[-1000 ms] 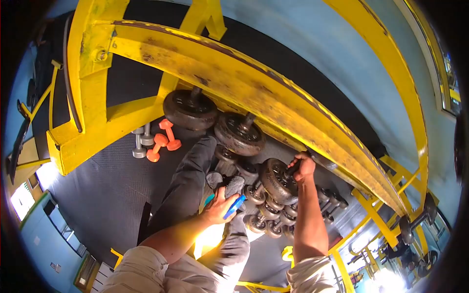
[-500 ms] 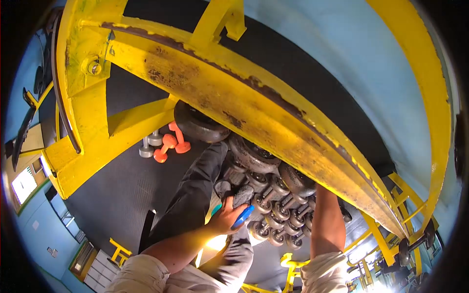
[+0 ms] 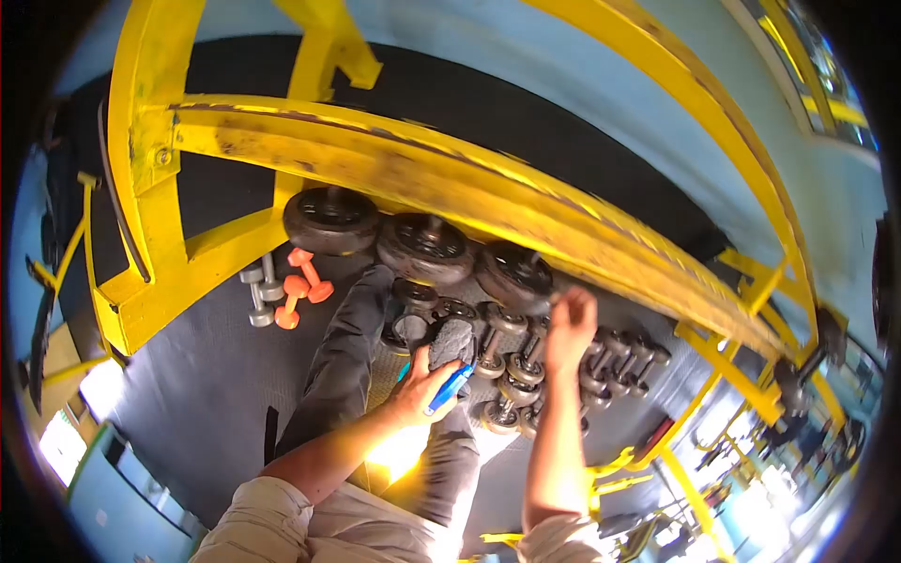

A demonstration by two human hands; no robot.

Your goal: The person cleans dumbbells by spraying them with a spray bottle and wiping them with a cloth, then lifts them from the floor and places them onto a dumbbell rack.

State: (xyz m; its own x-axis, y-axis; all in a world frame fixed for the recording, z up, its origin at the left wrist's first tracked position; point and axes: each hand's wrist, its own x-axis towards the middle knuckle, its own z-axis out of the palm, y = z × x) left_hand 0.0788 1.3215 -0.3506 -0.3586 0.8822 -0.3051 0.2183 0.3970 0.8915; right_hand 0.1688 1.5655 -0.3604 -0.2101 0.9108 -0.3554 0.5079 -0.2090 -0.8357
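Observation:
My left hand (image 3: 419,396) is closed around a blue elongated object (image 3: 450,389) with a lighter strip along it; its kind is unclear. Just past those fingers is a grey textured shape (image 3: 453,343), which looks like a shoe toe. My right hand (image 3: 571,328) is raised close to the right-hand large black dumbbell (image 3: 514,275), below the yellow beam. Blur hides whether its fingers are closed or hold anything. Several smaller dumbbells (image 3: 507,366) stand in rows on the floor between and beyond my hands.
The yellow steel rack (image 3: 404,164) crosses in front of me, with a low beam over the large dumbbells (image 3: 424,249). Orange dumbbells (image 3: 291,300) and grey dumbbells (image 3: 260,305) lie at the left on the black ribbed mat (image 3: 202,394). More yellow gym equipment (image 3: 690,493) stands at the right.
My right hand has come out from behind the yellow beam and now shows in front of it. The view has drawn back from the rack. My left hand still holds the blue object.

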